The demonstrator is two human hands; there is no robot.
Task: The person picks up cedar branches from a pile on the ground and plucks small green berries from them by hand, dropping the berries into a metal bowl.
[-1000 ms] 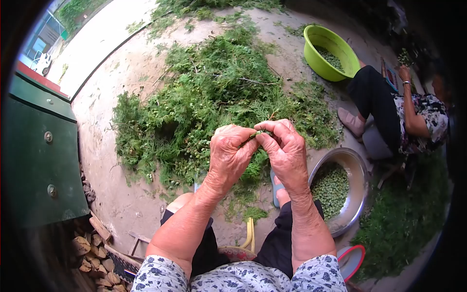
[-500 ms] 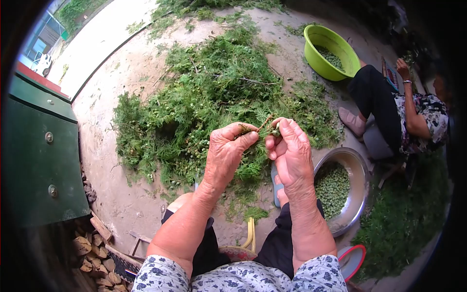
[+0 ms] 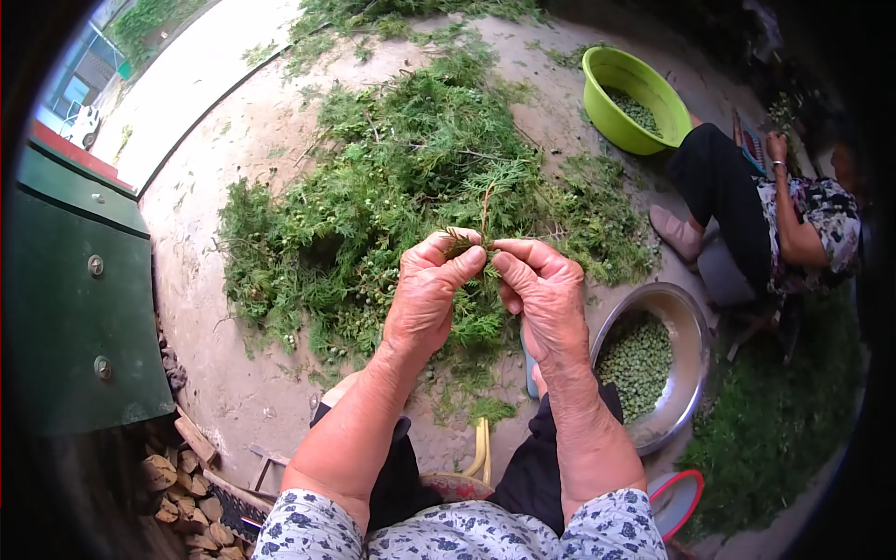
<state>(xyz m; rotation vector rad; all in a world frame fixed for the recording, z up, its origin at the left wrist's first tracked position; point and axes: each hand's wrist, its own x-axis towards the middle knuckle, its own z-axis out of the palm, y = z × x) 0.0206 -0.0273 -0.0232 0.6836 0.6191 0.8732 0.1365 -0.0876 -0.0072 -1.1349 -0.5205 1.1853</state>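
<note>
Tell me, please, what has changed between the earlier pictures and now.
Since half a second ago, the right hand has moved inward, back to the left hand; whether it grips anything is unclear. The sprig, held by the left hand, now points nearly straight up the picture. The co-worker's hand has dipped slightly. The branch pile, metal bowl and green basin stayed put.

- Before you, a pale floor [image 3: 219,345] is spreading.
- At your left, a bolted green panel [image 3: 75,317] is standing.
- Beyond it, daylight is whitening pavement [image 3: 210,79].
</note>
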